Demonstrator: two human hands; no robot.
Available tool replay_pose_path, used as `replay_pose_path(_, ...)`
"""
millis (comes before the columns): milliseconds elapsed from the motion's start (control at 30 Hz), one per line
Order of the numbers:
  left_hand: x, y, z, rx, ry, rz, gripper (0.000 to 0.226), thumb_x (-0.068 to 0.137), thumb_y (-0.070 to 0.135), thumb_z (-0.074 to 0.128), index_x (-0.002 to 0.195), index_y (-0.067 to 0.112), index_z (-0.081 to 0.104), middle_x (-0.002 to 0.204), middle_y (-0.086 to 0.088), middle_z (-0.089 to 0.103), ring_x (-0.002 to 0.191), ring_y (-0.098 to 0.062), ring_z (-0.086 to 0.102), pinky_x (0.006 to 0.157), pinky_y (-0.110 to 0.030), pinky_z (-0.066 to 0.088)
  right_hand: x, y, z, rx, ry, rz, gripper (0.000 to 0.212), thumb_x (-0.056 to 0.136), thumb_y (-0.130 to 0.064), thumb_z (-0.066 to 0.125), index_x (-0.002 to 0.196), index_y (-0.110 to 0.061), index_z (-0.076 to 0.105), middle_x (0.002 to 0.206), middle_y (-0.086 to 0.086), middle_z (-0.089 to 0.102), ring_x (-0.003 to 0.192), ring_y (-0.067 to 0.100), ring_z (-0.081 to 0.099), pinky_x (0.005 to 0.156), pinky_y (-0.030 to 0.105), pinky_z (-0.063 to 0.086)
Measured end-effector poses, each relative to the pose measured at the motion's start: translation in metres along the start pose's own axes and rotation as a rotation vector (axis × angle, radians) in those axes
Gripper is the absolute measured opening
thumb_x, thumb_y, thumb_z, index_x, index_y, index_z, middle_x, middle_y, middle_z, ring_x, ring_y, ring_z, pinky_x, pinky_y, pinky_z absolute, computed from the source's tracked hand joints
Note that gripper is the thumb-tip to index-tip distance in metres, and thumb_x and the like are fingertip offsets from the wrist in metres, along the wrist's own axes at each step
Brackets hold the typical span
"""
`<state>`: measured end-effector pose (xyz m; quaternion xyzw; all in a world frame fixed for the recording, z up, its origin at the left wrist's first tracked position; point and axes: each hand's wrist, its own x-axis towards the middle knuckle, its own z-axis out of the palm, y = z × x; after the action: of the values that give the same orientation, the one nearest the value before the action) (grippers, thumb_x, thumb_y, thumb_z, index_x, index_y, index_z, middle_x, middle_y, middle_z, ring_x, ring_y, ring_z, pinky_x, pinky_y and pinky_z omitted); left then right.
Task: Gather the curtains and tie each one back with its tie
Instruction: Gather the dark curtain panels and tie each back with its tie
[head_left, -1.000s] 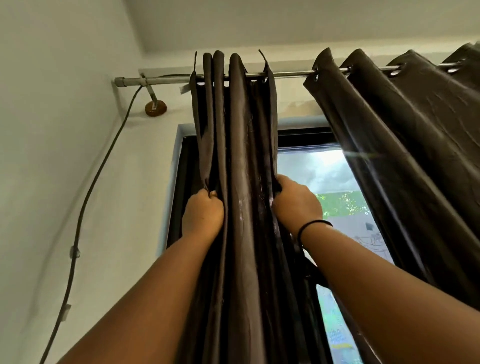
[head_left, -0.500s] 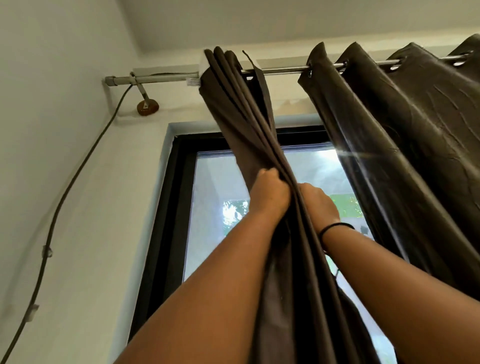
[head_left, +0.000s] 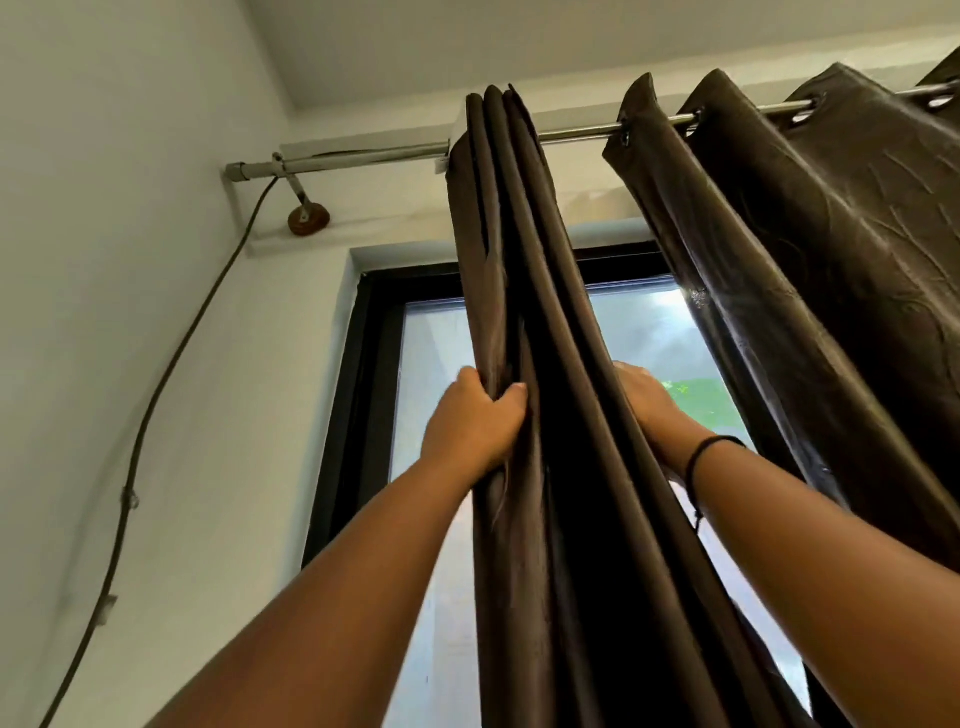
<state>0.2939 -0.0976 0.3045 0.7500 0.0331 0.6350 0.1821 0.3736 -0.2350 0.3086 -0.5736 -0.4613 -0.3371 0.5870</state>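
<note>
Left hand (head_left: 475, 423) grips left edge of bunched curtain (head_left: 540, 322), fingers curled round folds. Right hand (head_left: 647, 402) behind right side; grip cannot be told. Curtain hangs between hands. Likely soft, slippery, fairly heavy; best gathered mid-height. Tie unseen.

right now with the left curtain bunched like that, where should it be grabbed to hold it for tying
Grip the gathered curtain around its whole bundle, near where the left hand already pinches the outer pleats. There the folds stack into one narrow column. Come from both sides: the right hand is on the far edge, so closing the two hands together should encircle it. No tie is visible.
</note>
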Motion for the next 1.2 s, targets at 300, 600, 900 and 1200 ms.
replay_pose_path(300,-0.019,-0.026,-0.054,-0.373,-0.267,-0.131,0.048,0.088,0.044,0.060,0.119,0.025,0.029,0.122,-0.007,0.052,0.106,-0.026,0.059,0.089,-0.047,0.052,0.000,-0.043,0.064,0.320,-0.289,0.220,0.108,0.048,-0.078,0.073,0.132,-0.017,0.042,0.111,0.012,0.066,0.088,0.030,0.071,0.081,0.045,0.057)
replay_pose_path(600,-0.056,-0.086,-0.090,-0.344,-0.257,0.087,0.047,0.088,0.018,0.059,0.131,0.021,0.041,0.098,0.010,0.058,0.082,-0.007,0.059,0.068,-0.022,0.048,-0.017,-0.093,0.153,-0.548,-0.203,0.017,0.031,0.095,-0.007,0.041,0.120,0.005,0.056,0.124,0.021,0.058,0.116,0.036,0.054,0.089,0.034,0.044)
replay_pose_path(900,-0.053,-0.142,-0.164,-0.384,-0.155,-0.063,0.111,0.056,0.058,0.076,0.145,0.021,0.021,0.135,-0.001,0.041,0.112,-0.014,0.050,0.091,-0.028,0.046,-0.016,-0.167,0.239,-0.776,-0.285,-0.222,0.034,0.100,-0.005,0.031,0.124,0.005,0.052,0.132,0.019,0.054,0.121,0.035,0.051,0.095,0.040,0.041)
replay_pose_path(1200,-0.051,-0.147,-0.142,-0.333,-0.315,-0.237,0.072,0.062,0.015,0.064,0.129,0.012,0.038,0.099,-0.010,0.059,0.086,-0.024,0.062,0.068,-0.032,0.052,-0.045,-0.128,0.221,-0.121,-0.262,0.180,0.035,0.097,-0.031,0.048,0.117,-0.004,0.055,0.114,0.017,0.063,0.099,0.034,0.063,0.077,0.041,0.057)
